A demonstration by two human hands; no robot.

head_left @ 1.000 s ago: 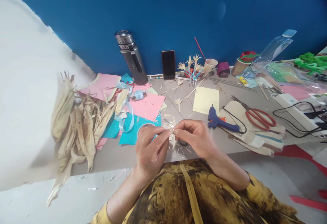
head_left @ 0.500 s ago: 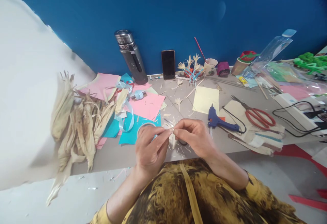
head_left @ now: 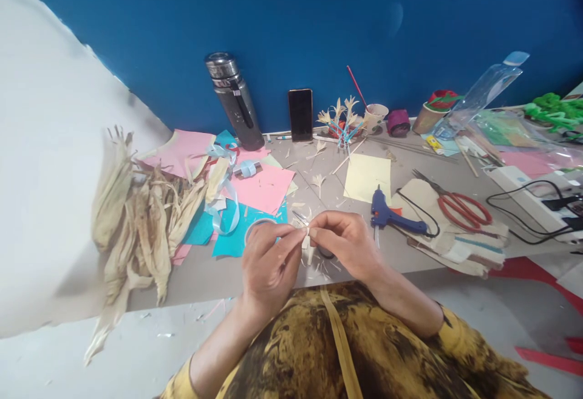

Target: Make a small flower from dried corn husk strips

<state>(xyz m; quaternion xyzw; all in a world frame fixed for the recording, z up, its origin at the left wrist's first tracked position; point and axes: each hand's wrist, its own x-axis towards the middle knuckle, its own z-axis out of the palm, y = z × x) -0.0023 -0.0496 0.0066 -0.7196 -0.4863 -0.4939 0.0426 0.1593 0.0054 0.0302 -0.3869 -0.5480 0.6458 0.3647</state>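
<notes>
Close together over the front of the table, my left hand (head_left: 269, 260) and my right hand (head_left: 347, 242) pinch a small pale piece of corn husk (head_left: 307, 232) between their fingertips. Fingers cover most of it, so its exact shape is hidden. Beneath the hands lie pale husk scraps (head_left: 309, 255), and a dark-handled tool is partly covered there. Just behind my left hand, a roll of tape (head_left: 260, 223) rests on blue paper (head_left: 230, 242). A small husk flower (head_left: 318, 184) lies farther back.
Dried corn husks (head_left: 146, 229) hang over the table's left front edge. Right of my hands are a blue glue gun (head_left: 381, 212), red-handled scissors (head_left: 464, 209) on gloves (head_left: 476, 250), and a power strip (head_left: 523, 192). A thermos (head_left: 234, 104), phone (head_left: 300, 115) and bunched husk flowers (head_left: 339, 116) stand behind.
Almost nothing differs. Both hands keep their pinch on the husk piece, with only a very slight shift of the fingers.
</notes>
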